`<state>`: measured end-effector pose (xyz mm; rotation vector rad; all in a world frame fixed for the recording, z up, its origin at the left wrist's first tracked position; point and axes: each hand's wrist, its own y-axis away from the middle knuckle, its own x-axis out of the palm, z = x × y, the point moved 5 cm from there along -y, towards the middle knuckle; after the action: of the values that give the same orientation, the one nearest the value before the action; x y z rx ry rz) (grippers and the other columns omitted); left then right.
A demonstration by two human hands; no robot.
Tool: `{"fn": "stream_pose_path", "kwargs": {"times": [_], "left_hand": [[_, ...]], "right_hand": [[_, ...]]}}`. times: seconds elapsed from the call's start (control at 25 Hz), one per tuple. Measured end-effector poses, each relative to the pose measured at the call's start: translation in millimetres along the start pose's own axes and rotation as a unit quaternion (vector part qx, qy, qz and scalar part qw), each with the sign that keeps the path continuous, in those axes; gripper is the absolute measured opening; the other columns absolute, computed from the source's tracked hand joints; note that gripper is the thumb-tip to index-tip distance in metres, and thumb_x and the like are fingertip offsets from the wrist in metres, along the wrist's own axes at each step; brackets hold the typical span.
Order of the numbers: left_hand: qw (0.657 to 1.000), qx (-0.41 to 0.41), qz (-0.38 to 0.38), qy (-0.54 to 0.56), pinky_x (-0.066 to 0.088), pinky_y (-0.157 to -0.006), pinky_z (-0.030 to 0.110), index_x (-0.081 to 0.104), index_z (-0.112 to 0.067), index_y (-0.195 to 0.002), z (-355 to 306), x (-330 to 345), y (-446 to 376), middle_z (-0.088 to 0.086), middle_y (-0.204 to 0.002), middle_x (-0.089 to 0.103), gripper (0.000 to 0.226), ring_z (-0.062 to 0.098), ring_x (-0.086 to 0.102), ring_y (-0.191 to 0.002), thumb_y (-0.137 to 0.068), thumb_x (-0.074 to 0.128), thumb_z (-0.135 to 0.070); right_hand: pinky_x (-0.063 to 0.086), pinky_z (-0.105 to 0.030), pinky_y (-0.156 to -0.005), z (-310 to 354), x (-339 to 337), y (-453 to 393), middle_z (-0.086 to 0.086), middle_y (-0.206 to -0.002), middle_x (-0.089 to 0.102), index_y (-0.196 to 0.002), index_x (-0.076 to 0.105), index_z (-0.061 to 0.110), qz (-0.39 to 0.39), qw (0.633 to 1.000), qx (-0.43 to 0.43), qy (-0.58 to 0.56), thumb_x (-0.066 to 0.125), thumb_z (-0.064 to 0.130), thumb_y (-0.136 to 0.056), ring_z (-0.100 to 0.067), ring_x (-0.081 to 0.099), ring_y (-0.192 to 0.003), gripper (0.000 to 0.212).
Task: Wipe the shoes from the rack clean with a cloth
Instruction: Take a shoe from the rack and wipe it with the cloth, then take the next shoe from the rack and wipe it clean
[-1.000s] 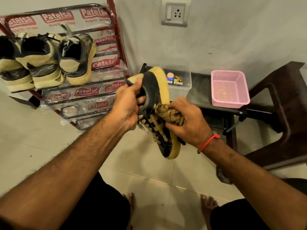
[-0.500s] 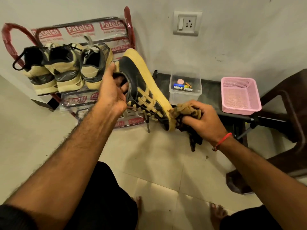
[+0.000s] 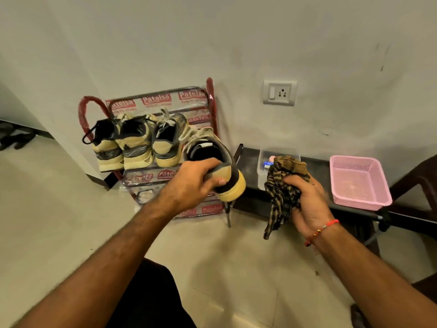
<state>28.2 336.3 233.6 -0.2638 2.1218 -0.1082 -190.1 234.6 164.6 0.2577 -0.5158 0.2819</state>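
My left hand [image 3: 194, 183] grips the heel of a black and yellow shoe [image 3: 220, 162], heel toward me, just right of the row on the rack. Three similar shoes [image 3: 139, 143] stand heel-out on the upper shelf of the red shoe rack [image 3: 210, 102]. My right hand [image 3: 305, 200] holds a bunched brown checked cloth [image 3: 281, 185] apart from the shoe, over the dark low table [image 3: 248, 159]; a loose end of the cloth hangs down.
On the dark table stand a clear plastic box [image 3: 262, 171] with small items and a pink basket [image 3: 357, 183]. A dark chair [image 3: 416, 185] is at the right. A wall socket [image 3: 280, 93] sits above the table. Pale tiled floor lies below.
The cloth has come off the shoe and my right hand has drawn back. My left hand has turned the shoe heel-first and carried it toward the rack's shelf beside the other shoes.
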Motion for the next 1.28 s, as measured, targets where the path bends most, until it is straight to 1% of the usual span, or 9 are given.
{"fn": "stream_pose_path", "kwargs": {"times": [0.16, 0.36, 0.44, 0.56, 0.76, 0.88, 1.0, 1.12, 1.28], "left_hand": [[0.994, -0.023, -0.03, -0.106, 0.053, -0.1, 0.035, 0.064, -0.013, -0.132, 32, -9, 0, 0.005, -0.128, 0.065, 0.036, 0.019, 0.06, -0.119, -0.097, 0.063, -0.005], [0.99, -0.004, -0.083, -0.112, 0.059, -0.094, 0.034, 0.068, -0.006, -0.126, 51, -12, 0, 0.009, -0.124, 0.067, 0.039, 0.023, 0.066, -0.111, -0.09, 0.067, 0.008], [0.987, 0.011, -0.11, -0.113, 0.054, -0.092, 0.018, 0.069, -0.003, -0.124, 50, -14, 8, 0.011, -0.122, 0.068, 0.04, 0.019, 0.065, -0.11, -0.087, 0.069, 0.011], [0.983, -0.002, -0.146, -0.111, 0.04, -0.084, -0.004, 0.069, -0.004, -0.124, 55, -26, 13, 0.01, -0.122, 0.068, 0.041, 0.013, 0.061, -0.108, -0.087, 0.069, 0.012], [0.978, -0.06, -0.182, -0.085, 0.033, -0.08, -0.011, 0.066, -0.004, -0.129, 78, -37, -13, 0.008, -0.126, 0.065, 0.038, 0.007, 0.053, -0.108, -0.093, 0.063, 0.01], [0.979, -0.088, -0.175, -0.052, 0.033, -0.082, -0.01, 0.064, -0.005, -0.133, 90, -32, -46, 0.005, -0.129, 0.062, 0.041, 0.009, 0.054, -0.113, -0.095, 0.059, 0.011], [0.979, -0.121, -0.161, -0.037, 0.043, -0.092, 0.0, 0.062, -0.006, -0.136, 110, -23, -91, 0.004, -0.133, 0.058, 0.049, 0.014, 0.055, -0.119, -0.092, 0.058, 0.016], [0.975, -0.153, -0.157, -0.035, 0.054, -0.102, 0.031, 0.06, -0.009, -0.138, 131, -16, -123, 0.005, -0.136, 0.054, 0.055, 0.021, 0.059, -0.119, -0.09, 0.057, 0.017], [0.961, -0.17, -0.159, -0.148, 0.05, -0.099, 0.043, 0.056, -0.023, -0.141, 144, -5, -140, 0.003, -0.139, 0.055, 0.045, 0.027, 0.05, -0.126, -0.099, 0.062, -0.009]], "right_hand": [[0.06, -0.029, -0.065, -7, 8, -6, -0.006, -0.088, 0.076, -0.104, 0.073, 0.014, -0.007, 1.0, 0.007, -0.004, 0.058, -0.001, -0.09, -0.021, 0.072, -0.082, 0.025], [0.059, -0.029, -0.061, -16, 26, -19, -0.006, -0.091, 0.076, -0.109, 0.071, 0.013, -0.002, 1.0, 0.015, -0.023, 0.06, 0.001, -0.091, -0.02, 0.073, -0.083, 0.025], [0.06, -0.032, -0.067, -20, 34, -25, -0.008, -0.097, 0.075, -0.113, 0.07, 0.012, 0.002, 0.999, 0.019, -0.033, 0.061, 0.003, -0.09, -0.023, 0.072, -0.088, 0.026], [0.06, -0.035, -0.073, -28, 47, -31, -0.009, -0.097, 0.075, -0.107, 0.072, 0.015, 0.008, 0.999, 0.031, -0.042, 0.061, 0.003, -0.091, -0.025, 0.071, -0.09, 0.022], [0.06, -0.031, -0.062, -39, 62, -35, -0.008, -0.098, 0.076, -0.111, 0.07, 0.015, 0.015, 0.998, 0.04, -0.054, 0.062, 0.003, -0.092, -0.021, 0.074, -0.086, 0.024], [0.06, -0.03, -0.06, -41, 62, -40, -0.005, -0.096, 0.077, -0.112, 0.069, 0.016, 0.007, 0.997, 0.035, -0.064, 0.061, 0.003, -0.093, -0.018, 0.074, -0.085, 0.024], [0.06, -0.029, -0.057, -45, 63, -44, -0.003, -0.09, 0.077, -0.108, 0.069, 0.017, 0.01, 0.997, 0.036, -0.063, 0.06, 0.003, -0.094, -0.017, 0.074, -0.079, 0.022], [0.06, -0.03, -0.056, -46, 65, -47, -0.003, -0.091, 0.077, -0.105, 0.07, 0.018, 0.017, 0.998, 0.032, -0.059, 0.06, 0.003, -0.094, -0.017, 0.075, -0.079, 0.022], [0.062, -0.032, -0.06, -50, 65, -55, -0.004, -0.094, 0.077, -0.109, 0.069, 0.017, -0.001, 0.998, 0.023, -0.06, 0.062, 0.002, -0.092, -0.017, 0.075, -0.081, 0.024]]}}
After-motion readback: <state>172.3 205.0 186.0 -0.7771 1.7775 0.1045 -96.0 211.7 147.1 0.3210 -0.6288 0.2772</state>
